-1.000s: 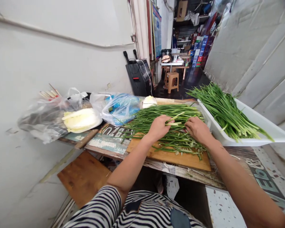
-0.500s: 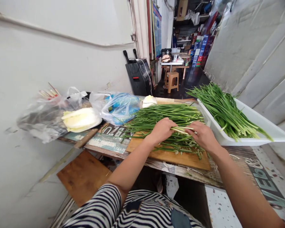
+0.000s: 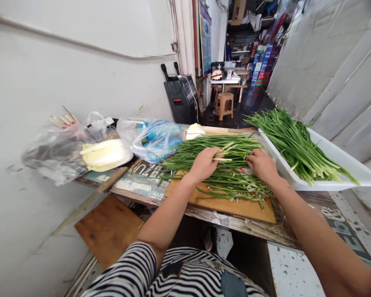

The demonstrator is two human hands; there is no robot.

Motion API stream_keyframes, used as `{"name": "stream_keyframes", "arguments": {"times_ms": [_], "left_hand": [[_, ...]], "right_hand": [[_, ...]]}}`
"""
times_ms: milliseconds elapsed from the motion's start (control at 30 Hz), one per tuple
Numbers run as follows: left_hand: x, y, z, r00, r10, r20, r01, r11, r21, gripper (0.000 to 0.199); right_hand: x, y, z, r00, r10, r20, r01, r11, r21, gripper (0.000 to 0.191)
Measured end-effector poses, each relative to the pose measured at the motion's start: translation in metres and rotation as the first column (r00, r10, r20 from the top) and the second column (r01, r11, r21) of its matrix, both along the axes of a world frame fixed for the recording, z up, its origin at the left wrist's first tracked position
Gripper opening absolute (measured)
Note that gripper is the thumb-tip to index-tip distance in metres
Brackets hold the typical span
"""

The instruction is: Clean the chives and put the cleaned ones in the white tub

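My left hand (image 3: pixel 207 163) is closed around a few garlic chives (image 3: pixel 227 149), their pale stem ends sticking out to the right. My right hand (image 3: pixel 261 166) is a little apart from it, fingers curled together at the right end of the garlic chive pile (image 3: pixel 235 142); what lies between its fingertips is hidden. Beneath both hands more chives and pale trimmings (image 3: pixel 250 187) are spread over a wooden cutting board (image 3: pixel 235 208). To the right, a white plastic tub (image 3: pixel 330 152) holds a heap of long garlic chives (image 3: pixel 292 144).
A knife with a wooden handle (image 3: pixel 113 180) juts over the table's front edge at left. Napa cabbage (image 3: pixel 108 154), plastic bags (image 3: pixel 157 138) and another pale vegetable (image 3: pixel 195 131) line the back. A black speaker (image 3: pixel 182 97) and a brown stool (image 3: pixel 225 105) stand beyond.
My hands have moved apart: the left has shifted slightly left with the chives, while the right has let go of their stem ends and moved to the pile.
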State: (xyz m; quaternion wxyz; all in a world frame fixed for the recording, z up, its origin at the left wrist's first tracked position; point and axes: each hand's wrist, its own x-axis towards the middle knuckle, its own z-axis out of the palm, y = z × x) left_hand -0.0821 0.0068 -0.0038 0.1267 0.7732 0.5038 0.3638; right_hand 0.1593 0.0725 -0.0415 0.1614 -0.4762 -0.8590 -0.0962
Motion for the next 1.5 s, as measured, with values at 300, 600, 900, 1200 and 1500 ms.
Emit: {"name": "stream_keyframes", "arguments": {"times_ms": [300,600,900,1200,1500], "left_hand": [[0.016,0.003,-0.005,0.969,-0.158,-0.192,0.160,0.987,-0.005,0.020],[0.015,0.009,-0.005,0.957,-0.289,0.021,0.289,0.948,-0.133,0.018],[0.007,0.006,0.005,0.907,-0.189,0.375,0.301,0.916,-0.266,0.037],[0.009,0.010,0.002,0.871,-0.056,0.488,0.215,0.936,-0.277,0.035],[0.011,0.007,0.006,0.807,0.039,0.589,0.198,0.922,-0.333,0.027]], "right_hand": [[-0.008,-0.053,0.017,0.936,0.187,-0.297,-0.186,0.982,0.031,0.020],[-0.019,-0.057,0.026,0.761,-0.001,-0.649,-0.174,0.963,-0.206,0.023],[-0.047,-0.064,0.017,0.253,-0.300,-0.920,-0.482,0.785,-0.389,0.039],[-0.076,-0.059,0.004,0.441,-0.128,-0.888,-0.268,0.926,-0.267,0.024],[-0.077,-0.066,0.010,0.404,-0.189,-0.895,-0.221,0.929,-0.296,0.026]]}}
